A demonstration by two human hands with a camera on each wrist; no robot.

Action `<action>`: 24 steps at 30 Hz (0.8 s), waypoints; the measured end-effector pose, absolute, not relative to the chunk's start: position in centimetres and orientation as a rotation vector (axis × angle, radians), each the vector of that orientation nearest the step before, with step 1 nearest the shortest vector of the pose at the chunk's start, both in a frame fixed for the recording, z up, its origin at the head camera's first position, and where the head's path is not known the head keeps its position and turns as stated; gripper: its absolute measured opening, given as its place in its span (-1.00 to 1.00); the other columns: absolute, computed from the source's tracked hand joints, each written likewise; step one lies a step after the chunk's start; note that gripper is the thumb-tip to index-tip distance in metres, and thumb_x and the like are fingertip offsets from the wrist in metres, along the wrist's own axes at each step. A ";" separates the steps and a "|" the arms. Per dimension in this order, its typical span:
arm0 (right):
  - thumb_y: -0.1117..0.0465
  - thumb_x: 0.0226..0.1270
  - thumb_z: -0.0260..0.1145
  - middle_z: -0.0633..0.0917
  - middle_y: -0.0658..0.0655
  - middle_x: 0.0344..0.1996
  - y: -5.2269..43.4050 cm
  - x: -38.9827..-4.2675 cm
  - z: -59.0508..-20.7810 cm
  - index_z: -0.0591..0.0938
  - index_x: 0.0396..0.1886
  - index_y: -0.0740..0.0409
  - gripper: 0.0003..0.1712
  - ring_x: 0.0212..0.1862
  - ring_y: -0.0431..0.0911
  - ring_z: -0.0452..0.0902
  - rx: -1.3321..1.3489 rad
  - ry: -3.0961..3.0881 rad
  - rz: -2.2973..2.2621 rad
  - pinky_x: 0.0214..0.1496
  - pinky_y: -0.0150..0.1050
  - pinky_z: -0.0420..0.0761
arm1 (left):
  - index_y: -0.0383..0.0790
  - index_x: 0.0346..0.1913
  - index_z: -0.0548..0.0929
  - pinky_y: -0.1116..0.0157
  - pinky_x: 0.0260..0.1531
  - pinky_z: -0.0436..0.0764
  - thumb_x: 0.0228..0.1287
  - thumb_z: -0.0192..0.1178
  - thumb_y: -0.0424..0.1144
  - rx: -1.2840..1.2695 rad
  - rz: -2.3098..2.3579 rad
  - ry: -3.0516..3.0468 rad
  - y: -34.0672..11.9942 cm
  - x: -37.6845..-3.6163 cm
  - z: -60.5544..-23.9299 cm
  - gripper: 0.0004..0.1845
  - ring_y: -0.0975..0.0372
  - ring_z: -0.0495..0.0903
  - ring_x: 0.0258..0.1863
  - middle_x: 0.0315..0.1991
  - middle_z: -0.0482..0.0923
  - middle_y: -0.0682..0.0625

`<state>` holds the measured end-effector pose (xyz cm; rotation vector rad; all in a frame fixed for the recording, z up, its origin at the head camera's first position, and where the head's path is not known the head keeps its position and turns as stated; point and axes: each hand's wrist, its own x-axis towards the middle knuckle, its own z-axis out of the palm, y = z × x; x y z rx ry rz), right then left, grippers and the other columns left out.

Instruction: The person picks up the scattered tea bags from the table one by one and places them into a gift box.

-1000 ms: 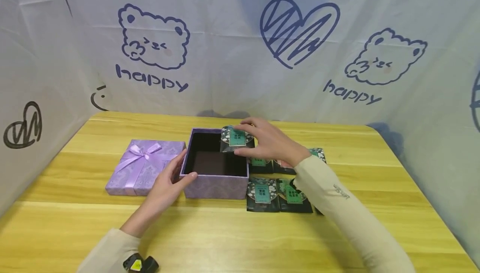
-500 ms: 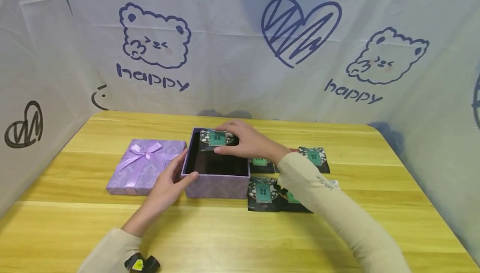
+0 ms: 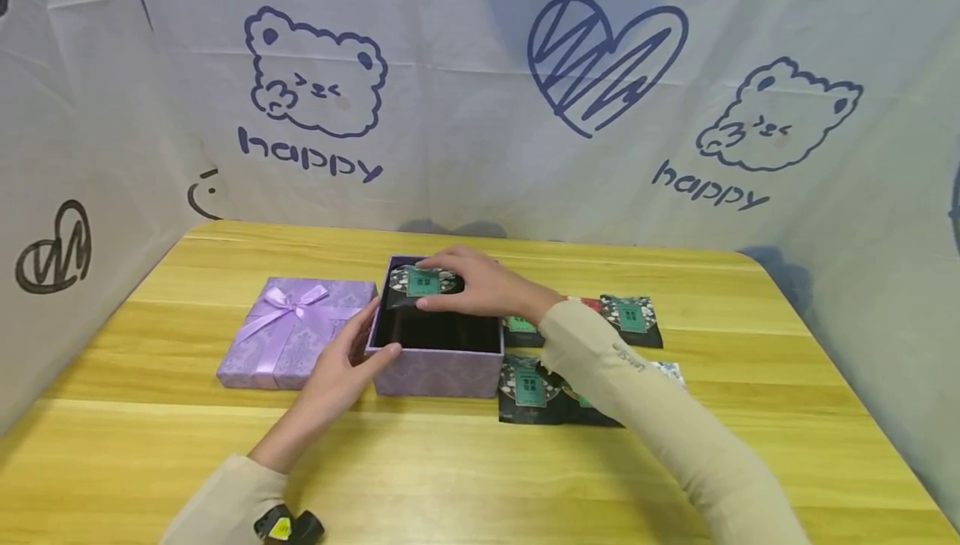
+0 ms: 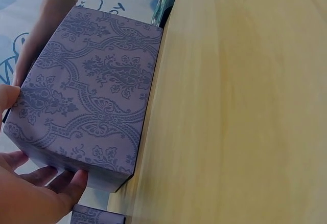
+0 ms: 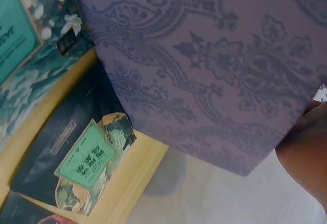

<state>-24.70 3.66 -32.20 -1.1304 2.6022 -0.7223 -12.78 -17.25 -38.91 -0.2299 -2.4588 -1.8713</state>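
Note:
A lilac patterned gift box (image 3: 438, 374) stands with its top off and a dark interior. My left hand (image 3: 335, 384) holds its near-left corner, thumb at the front rim and fingers along the left wall. In the left wrist view those fingertips (image 4: 76, 180) press on the box's side. My right hand (image 3: 487, 285) pinches a black tea sachet (image 3: 422, 284) with a teal label, thumb at the near side and fingers at the far side. The sachet lies flat at the back left of the box opening. In the right wrist view the box wall (image 5: 214, 75) hides most of this hand.
Left of the box lies its lid (image 3: 296, 332) with a ribbon bow. Right of it, several tea sachets lie in two rows, among them a front sachet (image 3: 528, 392) and a back-right sachet (image 3: 632, 317), some covered by my right sleeve (image 3: 645, 395). A printed curtain (image 3: 457, 112) hangs behind.
My right hand has carried the sachet leftward from the box's right rim to the back left of the opening and lowered it slightly. My left hand has stayed at the box corner.

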 end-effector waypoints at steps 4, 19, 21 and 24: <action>-0.21 0.28 0.26 0.34 0.14 0.37 3.3 -24.8 -32.6 0.42 0.39 -0.07 -0.28 0.37 0.01 0.21 -1.124 2.590 -0.714 0.37 0.08 0.27 | -0.22 0.52 0.07 0.02 0.36 0.19 0.37 0.20 -0.20 -0.218 -1.860 -2.473 -17.2 -12.8 -38.9 -0.23 -0.09 0.14 0.40 0.42 0.17 -0.28; -0.23 0.28 0.26 0.36 0.15 0.34 2.8 -24.9 -33.5 0.43 0.37 -0.07 -0.28 0.34 0.03 0.25 -1.145 2.644 -0.604 0.34 0.06 0.33 | -0.18 0.52 0.07 0.04 0.32 0.27 0.38 0.19 -0.20 -0.215 -1.883 -2.469 -17.2 -12.7 -38.6 -0.24 -0.07 0.17 0.39 0.43 0.16 -0.26; -0.25 0.27 0.25 0.36 0.14 0.34 2.7 -24.8 -33.7 0.43 0.38 -0.08 -0.27 0.35 0.02 0.24 -1.154 2.663 -0.558 0.34 0.05 0.33 | -0.19 0.52 0.06 0.05 0.31 0.28 0.38 0.18 -0.21 -0.215 -1.884 -2.471 -17.2 -12.7 -38.6 -0.24 -0.07 0.17 0.39 0.43 0.16 -0.26; -0.28 0.28 0.23 0.35 0.13 0.36 2.6 -24.6 -33.8 0.42 0.38 -0.09 -0.26 0.36 0.02 0.22 -1.167 2.686 -0.492 0.35 0.04 0.33 | -0.19 0.52 0.06 0.06 0.30 0.30 0.39 0.18 -0.20 -0.211 -1.883 -2.476 -17.2 -12.7 -38.7 -0.24 -0.08 0.18 0.38 0.43 0.16 -0.27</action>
